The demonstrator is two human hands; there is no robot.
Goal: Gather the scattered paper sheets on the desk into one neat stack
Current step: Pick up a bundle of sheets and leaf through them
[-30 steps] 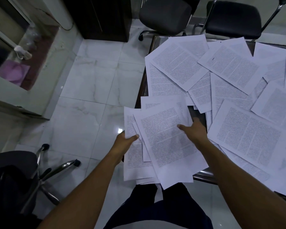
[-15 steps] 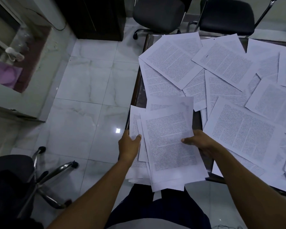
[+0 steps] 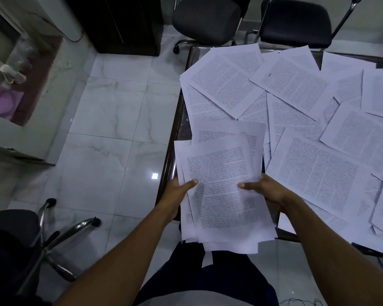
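Floor (image 3: 111, 120): glossy pale marble-look tiles, grey veins, one bright square glint of light beside the desk edge.
Desk (image 3: 175, 133): dark top with a thin metal rim, its left edge and near corner showing; nearly all of it lies under paper.
Chairs (image 3: 206, 18): two black padded seats on chrome tube frames at the far side of the desk, and a third with a chrome star base at lower left.
Cabinet (image 3: 119, 23): dark, boxy, flat-fronted, standing on the tiles beyond the desk's left edge.
Scattered sheets (image 3: 314, 173): white rectangular pages packed with fine printed text, lying flat, skewed at all angles and overlapping across the desk to the right of the hands.
Gathered bundle (image 3: 221, 186): a loose, fanned wad of printed pages, corners and edges stepping out unevenly, held over the desk's near left corner, its lower end overhanging the person's lap.
Left hand (image 3: 177, 193): grips the bundle's left edge, thumb flat on the top page, fingers hidden beneath.
Right hand (image 3: 265, 191): grips the bundle's right edge, thumb pressed onto the top page, fingers curled under the paper.
Lap: dark trousers below the bundle's overhang.
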